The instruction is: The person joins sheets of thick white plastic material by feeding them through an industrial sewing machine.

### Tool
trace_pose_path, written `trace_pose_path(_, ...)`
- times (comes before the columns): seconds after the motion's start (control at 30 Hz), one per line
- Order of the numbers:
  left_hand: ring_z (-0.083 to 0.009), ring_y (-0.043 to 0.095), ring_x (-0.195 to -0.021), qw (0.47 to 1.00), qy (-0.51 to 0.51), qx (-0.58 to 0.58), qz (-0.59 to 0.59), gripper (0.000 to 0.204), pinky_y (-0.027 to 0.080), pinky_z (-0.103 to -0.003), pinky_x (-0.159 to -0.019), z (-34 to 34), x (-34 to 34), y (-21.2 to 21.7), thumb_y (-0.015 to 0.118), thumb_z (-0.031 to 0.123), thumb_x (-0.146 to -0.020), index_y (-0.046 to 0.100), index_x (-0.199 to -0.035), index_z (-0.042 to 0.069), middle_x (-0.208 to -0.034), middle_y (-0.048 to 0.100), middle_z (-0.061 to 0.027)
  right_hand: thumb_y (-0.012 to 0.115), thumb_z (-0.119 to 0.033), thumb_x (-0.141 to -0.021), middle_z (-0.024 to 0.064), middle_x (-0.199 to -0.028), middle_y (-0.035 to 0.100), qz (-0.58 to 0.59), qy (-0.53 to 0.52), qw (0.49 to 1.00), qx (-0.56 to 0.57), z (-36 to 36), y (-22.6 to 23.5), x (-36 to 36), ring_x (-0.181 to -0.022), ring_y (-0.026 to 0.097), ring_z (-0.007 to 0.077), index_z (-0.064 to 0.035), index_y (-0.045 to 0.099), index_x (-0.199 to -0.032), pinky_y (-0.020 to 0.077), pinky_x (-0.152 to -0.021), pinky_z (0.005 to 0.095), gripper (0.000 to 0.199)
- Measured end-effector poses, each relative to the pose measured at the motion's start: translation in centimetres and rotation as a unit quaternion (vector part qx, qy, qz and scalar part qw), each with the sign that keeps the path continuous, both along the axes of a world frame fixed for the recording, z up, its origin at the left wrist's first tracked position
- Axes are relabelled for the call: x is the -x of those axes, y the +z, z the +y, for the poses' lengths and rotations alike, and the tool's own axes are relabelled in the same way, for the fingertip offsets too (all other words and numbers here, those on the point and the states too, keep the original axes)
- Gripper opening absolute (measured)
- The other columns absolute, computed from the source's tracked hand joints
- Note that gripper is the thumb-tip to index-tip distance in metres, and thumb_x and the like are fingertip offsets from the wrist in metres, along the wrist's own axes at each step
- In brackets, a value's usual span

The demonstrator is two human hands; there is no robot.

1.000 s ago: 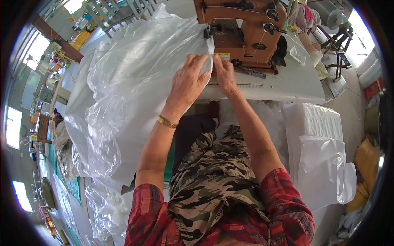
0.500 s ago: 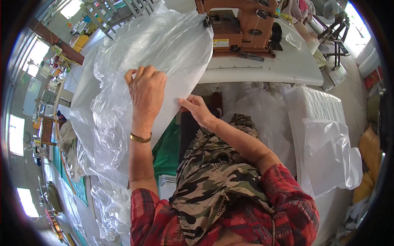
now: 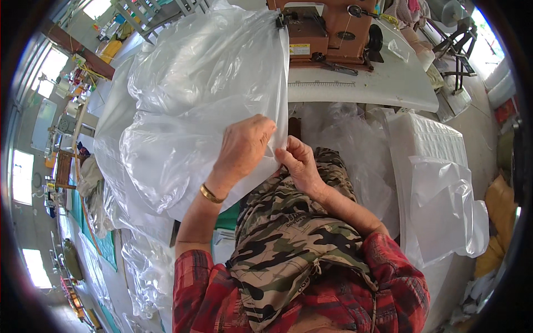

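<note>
A large clear plastic liner [image 3: 166, 144] lies over a white woven sheet [image 3: 261, 174] and spreads from the sewing machine toward my lap. My left hand [image 3: 244, 149], with a gold-coloured band at its wrist, is closed on the plastic near the right edge. Just beside it, my right hand [image 3: 302, 165] pinches the edge of the white sheet between thumb and fingers. The far end of that edge reaches the brown sewing machine [image 3: 333, 36] at its needle side. My left fingertips are partly hidden behind the hand.
The machine sits on a pale table [image 3: 383, 89] with a printed ruler along its front edge. Dark metal snips [image 3: 338, 69] lie beside its base. A stack of white, plastic-wrapped sheets [image 3: 427, 144] stands to the right. Crumpled clear film [image 3: 355, 144] fills the space under the table.
My left hand has moved right and nearer, from lying over the plastic to the edge. My right hand has shifted right, swinging the sheet's edge with it.
</note>
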State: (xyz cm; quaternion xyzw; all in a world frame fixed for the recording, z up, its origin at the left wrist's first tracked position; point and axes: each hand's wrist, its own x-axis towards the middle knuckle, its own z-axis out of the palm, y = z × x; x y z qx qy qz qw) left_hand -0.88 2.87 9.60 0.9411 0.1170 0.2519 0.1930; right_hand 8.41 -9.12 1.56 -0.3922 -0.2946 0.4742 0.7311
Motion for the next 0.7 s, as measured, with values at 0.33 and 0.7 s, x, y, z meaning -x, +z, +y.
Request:
trace_pose_path(0.33, -0.0294, 0.059, -0.069, 0.995, 0.091, 0.041, -0.021, 0.013, 0.046, -0.037, -0.06, -2.3, -0.4, -4.2, 0.06, 0.004, -0.088, 0.063, -0.1, 0.001, -0.083, 0.059, -0.0122, 0.055, -0.016, -0.099, -0.0034, -0.071, 0.054, -0.158, -0.003, 0.987, 0.004, -1.2, -2.6, 0.3, -0.067, 0.05, 0.0031, -0.0043, 0.048, -0.084, 0.0432, -0.056, 0.0216, 0.02)
trace_pose_path(0.7, -0.0235, 0.056, -0.063, 0.983, 0.082, 0.155, -0.059, 0.013, 0.046, -0.033, -0.058, -1.6, -0.9, -4.7, 0.069, 0.008, -0.083, 0.064, -0.09, 0.0, -0.082, 0.06, -0.0109, 0.063, -0.003, -0.08, 0.0131, -0.075, 0.059, -0.537, -0.112, 0.835, -0.037, -0.8, -1.8, -0.6, -0.068, 0.056, 0.0339, -0.0019, 0.054, -0.086, 0.046, -0.069, 0.0391, 0.012)
